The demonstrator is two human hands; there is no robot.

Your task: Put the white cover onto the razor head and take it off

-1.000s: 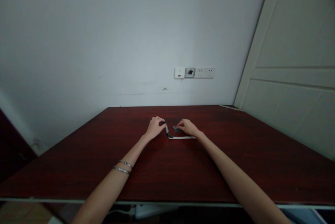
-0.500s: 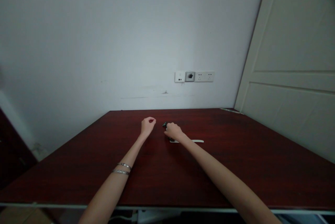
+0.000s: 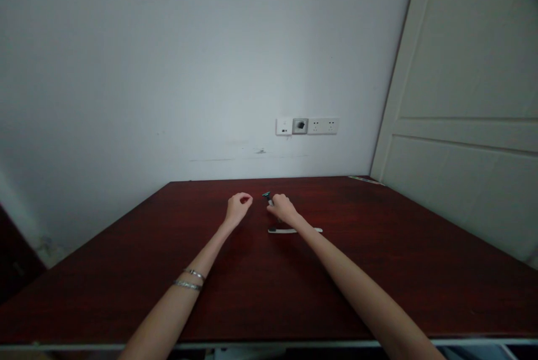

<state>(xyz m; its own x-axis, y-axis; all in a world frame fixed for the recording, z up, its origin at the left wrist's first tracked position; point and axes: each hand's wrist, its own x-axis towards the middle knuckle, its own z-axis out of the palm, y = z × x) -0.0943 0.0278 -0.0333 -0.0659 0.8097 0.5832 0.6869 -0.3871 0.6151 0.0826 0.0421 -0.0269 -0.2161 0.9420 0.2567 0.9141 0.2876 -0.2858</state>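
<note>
My right hand [image 3: 283, 209] is closed around the handle of a razor [image 3: 269, 199]. The dark head with a greenish edge sticks out past the fingers, pointing up and left; most of the handle is hidden in the hand. Just below that hand a slim white toothbrush [image 3: 286, 231] lies sideways on the dark red table, its dark bristle end to the left; my right wrist covers part of it. To the left my left hand [image 3: 239, 208] is held over the table, thumb and fingers curled together into a ring, with nothing visible in them.
The dark red wooden table [image 3: 235, 292] reaches back to a pale wall [image 3: 210, 68]. Sockets [image 3: 322, 126] sit low on that wall. A white panelled door [image 3: 462, 124] stands along the right side. A thin pale strip [image 3: 365, 180] lies at the back right corner.
My right hand, with the razor in it, has moved slightly away from the toothbrush, and the razor's head is turned more into view. My left hand keeps its curled pose. The view has shifted slightly.
</note>
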